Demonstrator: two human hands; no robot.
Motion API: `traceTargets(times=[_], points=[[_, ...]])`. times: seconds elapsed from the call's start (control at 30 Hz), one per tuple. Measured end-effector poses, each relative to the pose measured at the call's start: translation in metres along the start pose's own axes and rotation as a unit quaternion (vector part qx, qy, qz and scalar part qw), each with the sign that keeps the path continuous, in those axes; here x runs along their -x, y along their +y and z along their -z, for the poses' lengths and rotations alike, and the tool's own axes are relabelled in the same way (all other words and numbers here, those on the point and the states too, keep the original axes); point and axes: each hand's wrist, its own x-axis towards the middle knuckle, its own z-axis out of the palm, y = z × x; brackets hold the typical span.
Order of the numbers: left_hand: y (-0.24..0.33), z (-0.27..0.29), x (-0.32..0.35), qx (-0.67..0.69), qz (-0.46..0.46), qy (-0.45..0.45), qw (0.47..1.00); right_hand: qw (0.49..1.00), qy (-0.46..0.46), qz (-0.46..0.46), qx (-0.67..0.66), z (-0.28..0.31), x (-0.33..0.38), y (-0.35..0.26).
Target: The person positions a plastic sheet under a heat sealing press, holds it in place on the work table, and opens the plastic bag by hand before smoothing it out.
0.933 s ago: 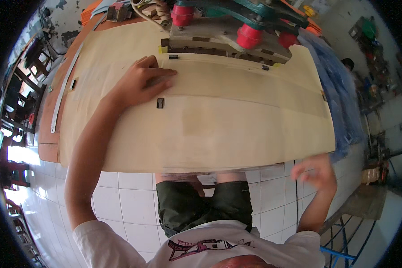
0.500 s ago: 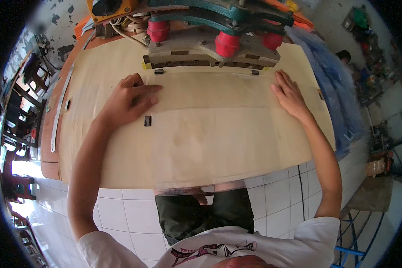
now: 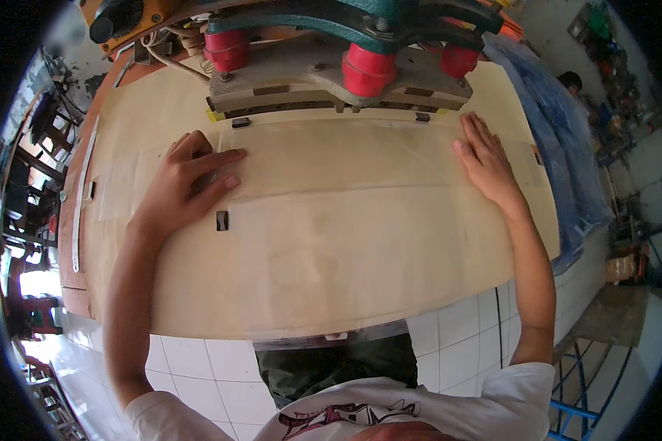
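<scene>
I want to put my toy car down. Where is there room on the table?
The bare pale wooden tabletop below the clear plastic sheet, toward the near edge. It is crowded up top, where the left hand and right hand press the sheet by the green-and-red press machine.

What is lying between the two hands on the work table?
In the head view, only the clear plastic sheet spans the stretch between the left hand and the right hand, flat on the beige table. Nothing else lies there.
</scene>
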Motion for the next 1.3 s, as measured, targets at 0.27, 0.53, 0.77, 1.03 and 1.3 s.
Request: traceTargets(times=[0.27, 0.53, 0.77, 1.03, 1.3], points=[[0.001, 0.007, 0.005, 0.002, 0.000, -0.015, 1.000, 0.985, 0.059, 0.104, -0.121, 0.026, 0.007, -0.023], [-0.011, 0.004, 0.009, 0.009, -0.013, -0.018, 1.000, 0.924, -0.097, 0.354, -0.112, 0.077, 0.081, -0.119], [-0.011, 0.004, 0.011, 0.005, -0.040, 0.012, 0.999, 0.904, -0.055, 0.423, 0.012, 0.054, 0.149, -0.162], [-0.015, 0.000, 0.018, 0.019, -0.030, 0.025, 0.999, 0.946, 0.099, 0.304, -0.047, 0.091, 0.134, -0.132], [-0.026, -0.005, 0.014, -0.001, -0.072, 0.044, 0.996, 0.960, 0.269, -0.062, -0.034, 0.149, 0.093, 0.090]])
